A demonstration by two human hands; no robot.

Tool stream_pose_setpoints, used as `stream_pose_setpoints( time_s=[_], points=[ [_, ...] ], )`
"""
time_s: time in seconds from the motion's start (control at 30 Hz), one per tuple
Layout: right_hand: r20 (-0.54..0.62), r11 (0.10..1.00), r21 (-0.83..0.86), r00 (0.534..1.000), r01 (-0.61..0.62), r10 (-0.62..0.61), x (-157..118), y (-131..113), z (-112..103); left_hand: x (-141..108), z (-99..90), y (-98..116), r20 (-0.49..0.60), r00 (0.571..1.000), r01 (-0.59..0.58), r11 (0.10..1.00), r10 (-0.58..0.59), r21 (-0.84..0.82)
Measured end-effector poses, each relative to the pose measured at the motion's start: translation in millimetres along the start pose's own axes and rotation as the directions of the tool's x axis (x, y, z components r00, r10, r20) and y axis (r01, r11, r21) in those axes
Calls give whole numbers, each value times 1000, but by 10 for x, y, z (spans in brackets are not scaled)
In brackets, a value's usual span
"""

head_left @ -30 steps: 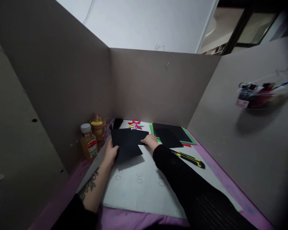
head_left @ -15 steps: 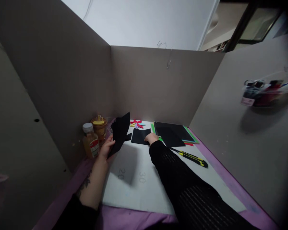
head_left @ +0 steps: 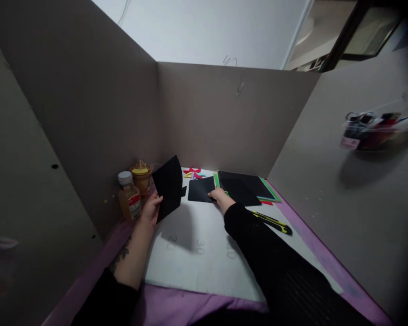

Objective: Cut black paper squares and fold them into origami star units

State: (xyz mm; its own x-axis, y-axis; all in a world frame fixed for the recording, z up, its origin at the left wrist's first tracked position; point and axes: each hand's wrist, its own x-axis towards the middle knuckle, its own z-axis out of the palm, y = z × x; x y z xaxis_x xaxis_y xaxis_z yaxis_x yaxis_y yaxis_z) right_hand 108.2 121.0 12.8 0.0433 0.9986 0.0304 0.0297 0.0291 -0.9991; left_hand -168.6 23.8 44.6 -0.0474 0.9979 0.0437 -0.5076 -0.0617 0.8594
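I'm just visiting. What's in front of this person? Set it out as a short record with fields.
Left hand: holds a black sheet, raised and tilted
Right hand: touches a smaller black piece
Surface: white mat marked with numbers
Right side: yellow-and-black cutter
Left side: white-capped bottle
Far edge: colored pieces

One head-worn view, looking forward and down.
We face the flat grey back panel [head_left: 221, 117] from near above the white, number-marked sheet [head_left: 204, 274], the bare left hand [head_left: 151, 209] and bare right hand [head_left: 220, 196] between.
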Motion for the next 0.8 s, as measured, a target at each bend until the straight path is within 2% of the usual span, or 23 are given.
stream_pose_setpoints(
  time_s=[0.07,0.13,0.17,0.23,0.27,0.3,0.37,0.47,0.57,0.7,0.73,0.8],
  points=[
    [-71,1000,-13,997,-25,24,-152,9,-81,-6,6,-43,-18,1000,-21,1000,21,-1],
    [-153,1000,-8,988,1,-2,-332,-24,-210,-21,42,-103,-43,995,-84,996,85,23],
    [-209,999,8,977,41,-38,-430,-53,-288,-27,71,-139,-55,991,-122,992,125,44],
    [-353,974,120,925,194,-141,-633,-125,-444,-32,152,-214,-71,978,-189,976,197,107],
    [-372,955,171,913,242,-165,-733,-160,-506,-29,205,-251,-72,972,-212,966,225,148],
    [-351,944,207,920,258,-174,-828,-190,-550,-22,265,-286,-63,968,-227,955,242,192],
    [-225,952,221,961,213,-163,-992,-226,-571,-6,406,-349,-22,970,-230,937,244,265],
    [-71,978,141,987,151,-142,-1139,-206,-467,-5,637,-442,39,978,-206,939,203,277],
    [-62,981,84,983,176,-171,-1182,-127,-331,-67,802,-550,46,973,-230,935,226,269],
    [-34,973,-20,972,231,-232,-1181,-37,-261,-201,866,-653,66,938,-339,857,341,388],
    [-46,962,-66,963,264,-267,-1177,-31,-263,-231,867,-658,75,929,-359,834,362,418],
    [-146,940,-136,932,313,-331,-1164,-46,-278,-277,865,-642,87,916,-386,802,392,456]
  ],
)
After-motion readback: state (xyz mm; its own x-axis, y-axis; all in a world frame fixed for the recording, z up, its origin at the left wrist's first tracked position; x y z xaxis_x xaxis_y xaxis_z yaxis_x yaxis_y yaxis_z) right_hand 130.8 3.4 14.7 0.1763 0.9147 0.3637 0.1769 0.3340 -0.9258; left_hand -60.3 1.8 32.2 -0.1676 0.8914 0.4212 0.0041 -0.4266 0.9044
